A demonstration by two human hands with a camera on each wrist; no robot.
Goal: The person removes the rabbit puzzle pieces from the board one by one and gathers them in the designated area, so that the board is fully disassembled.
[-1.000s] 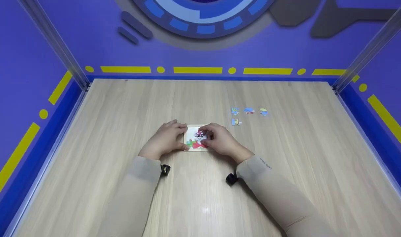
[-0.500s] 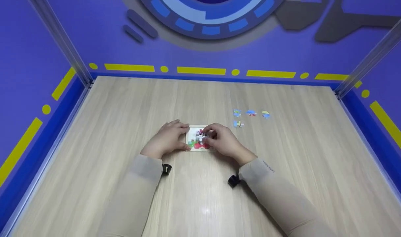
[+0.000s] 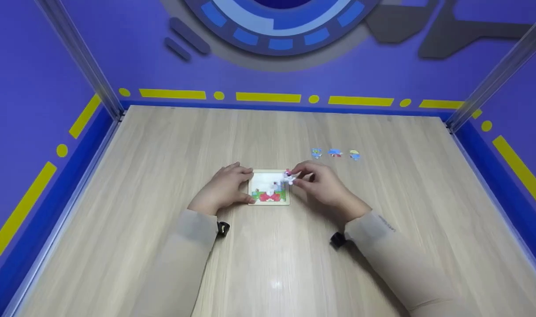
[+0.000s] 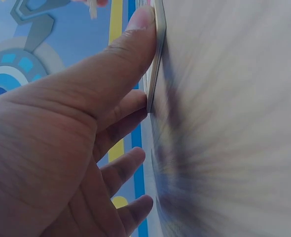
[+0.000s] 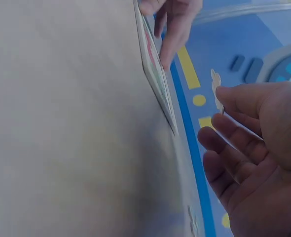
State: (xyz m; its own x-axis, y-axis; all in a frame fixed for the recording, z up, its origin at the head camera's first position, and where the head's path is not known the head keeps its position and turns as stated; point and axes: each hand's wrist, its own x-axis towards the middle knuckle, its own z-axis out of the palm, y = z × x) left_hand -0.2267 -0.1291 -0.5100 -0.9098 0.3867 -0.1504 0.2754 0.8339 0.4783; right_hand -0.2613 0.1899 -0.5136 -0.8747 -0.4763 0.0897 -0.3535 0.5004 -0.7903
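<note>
My left hand (image 3: 223, 185) rests at the left edge of a small wooden jigsaw tray (image 3: 268, 204), its thumb on the near corner and its index finger at the far corner. In the left wrist view, the thumb (image 4: 130, 44) lies on the tray's rim and the other fingers are loosely extended. Between thumb and index finger, my right hand (image 3: 323, 185) pinches a puzzle piece (image 3: 288, 178) with pink and white on it, raised over the tray's right edge. The right wrist view shows this piece (image 5: 217, 91) edge-on. Red and green pieces (image 3: 270, 196) line the tray's near side.
Behind the right hand, three loose puzzle pieces (image 3: 335, 152) lie in a row on the wooden table (image 3: 197, 132). Blue panels with yellow dashes (image 3: 268, 97) enclose the table at the back and sides.
My right hand has lifted the pink and white piece from the middle of the tray and moved it right. It now covers the spot of a fourth loose piece. The left hand stays put.
</note>
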